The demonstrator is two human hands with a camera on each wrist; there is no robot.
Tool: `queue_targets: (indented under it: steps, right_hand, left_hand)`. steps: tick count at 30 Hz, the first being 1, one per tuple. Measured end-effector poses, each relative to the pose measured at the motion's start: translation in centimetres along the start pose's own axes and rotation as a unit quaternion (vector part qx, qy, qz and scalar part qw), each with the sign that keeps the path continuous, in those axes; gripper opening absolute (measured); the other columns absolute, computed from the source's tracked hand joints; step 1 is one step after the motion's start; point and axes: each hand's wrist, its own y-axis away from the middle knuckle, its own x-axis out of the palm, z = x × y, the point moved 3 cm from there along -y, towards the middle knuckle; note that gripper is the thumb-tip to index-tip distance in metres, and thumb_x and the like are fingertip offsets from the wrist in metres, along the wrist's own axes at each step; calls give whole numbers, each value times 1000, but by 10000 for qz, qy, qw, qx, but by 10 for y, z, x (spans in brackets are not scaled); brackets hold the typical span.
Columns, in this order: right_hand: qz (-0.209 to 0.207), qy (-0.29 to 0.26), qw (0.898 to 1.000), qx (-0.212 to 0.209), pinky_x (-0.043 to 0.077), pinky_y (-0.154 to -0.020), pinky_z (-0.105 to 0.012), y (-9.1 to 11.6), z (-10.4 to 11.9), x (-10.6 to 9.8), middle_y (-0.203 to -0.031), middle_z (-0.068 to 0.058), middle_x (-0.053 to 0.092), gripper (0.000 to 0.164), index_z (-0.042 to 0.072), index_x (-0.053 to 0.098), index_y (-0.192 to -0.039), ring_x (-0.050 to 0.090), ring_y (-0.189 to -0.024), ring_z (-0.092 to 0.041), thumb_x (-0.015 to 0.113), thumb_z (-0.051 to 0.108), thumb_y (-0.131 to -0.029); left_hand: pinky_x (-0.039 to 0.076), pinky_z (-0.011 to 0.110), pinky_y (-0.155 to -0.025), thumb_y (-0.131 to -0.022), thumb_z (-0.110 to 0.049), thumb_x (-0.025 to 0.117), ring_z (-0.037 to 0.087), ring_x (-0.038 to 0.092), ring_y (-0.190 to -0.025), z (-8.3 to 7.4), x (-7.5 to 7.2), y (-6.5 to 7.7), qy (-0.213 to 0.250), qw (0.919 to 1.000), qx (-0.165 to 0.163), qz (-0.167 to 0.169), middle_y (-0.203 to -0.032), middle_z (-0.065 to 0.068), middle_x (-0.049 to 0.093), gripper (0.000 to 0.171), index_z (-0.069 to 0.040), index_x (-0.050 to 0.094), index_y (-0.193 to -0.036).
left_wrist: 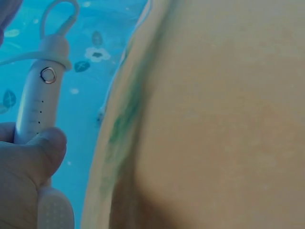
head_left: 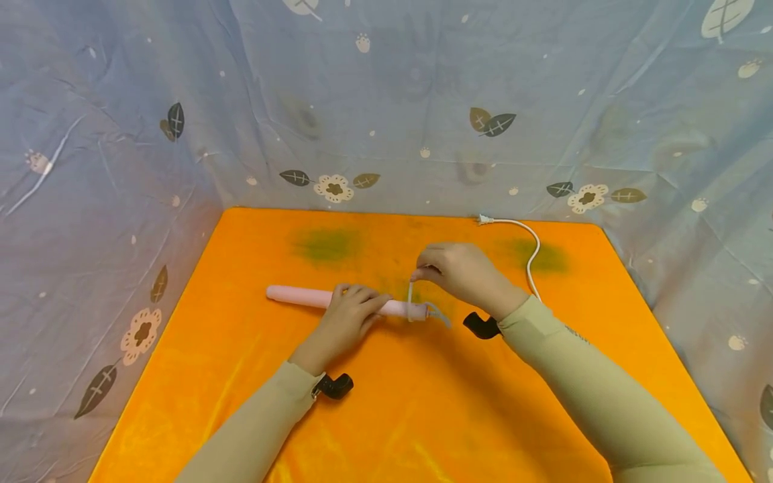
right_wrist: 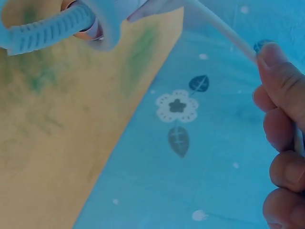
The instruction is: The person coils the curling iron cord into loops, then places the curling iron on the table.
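Observation:
A pale pink curling iron (head_left: 298, 296) lies across the orange table, its barrel end to the left. My left hand (head_left: 351, 310) grips its handle, with the thumb (left_wrist: 50, 143) along the side below a round button (left_wrist: 48, 75) and a row of small dots. A white power cord (head_left: 410, 295) leaves the handle's end through a ribbed sleeve (right_wrist: 50, 31) and loops around the handle near that end. Above and to the right, my right hand (head_left: 455, 272) pinches the cord (right_wrist: 228, 33) between thumb and fingers, holding it taut up from the loop.
The cord's far part (head_left: 534, 255) curves over the back right of the table and ends in a plug (head_left: 485, 219) at the back edge. Patterned grey-blue sheets (head_left: 386, 100) hang behind and beside the orange table (head_left: 386, 416). A black wrist mount (head_left: 335, 387) sits at my left sleeve.

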Motion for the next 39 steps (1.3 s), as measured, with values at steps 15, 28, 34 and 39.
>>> queue_targets:
  steps: [15, 28, 34, 39]
  right_hand:
    - [479, -1683, 9755, 1335, 49, -62, -31, 4, -40, 27, -79, 13, 64, 15, 22, 72, -87, 56, -65, -10, 66, 36, -91]
    - [722, -2292, 9562, 1673, 43, -56, -31, 20, -54, 75, -74, 1, 62, 25, 20, 73, -94, 49, -61, -14, 55, 37, -98]
    - [466, -2658, 9500, 1571, 46, -64, -28, 33, -43, 97, -86, 4, 66, 14, 12, 71, -99, 53, -69, -12, 57, 15, -99]
    - [333, -2597, 9532, 1508, 35, -54, -24, 40, -30, 106, -65, 4, 50, 14, 4, 63, -86, 39, -56, -9, 53, 5, -96]
  left_hand:
    - [32, 50, -95, -84, -21, 76, 24, 56, -108, -6, -19, 8, 435, 9977, 179, -483, -114, 0, 65, 40, -18, 67, -124]
    - [31, 49, -95, -83, -19, 77, 24, 55, -107, 0, -25, 12, 532, 9959, 124, -722, -113, 0, 65, 45, -19, 66, -126]
    - [31, 47, -93, -86, -21, 74, 24, 56, -106, 3, -24, 8, 573, 9941, 13, -926, -114, 2, 64, 41, -15, 66, -126]
    - [32, 47, -92, -88, -22, 72, 25, 55, -106, 6, -25, 4, 495, 9937, -125, -999, -114, 3, 63, 42, -16, 65, -128]
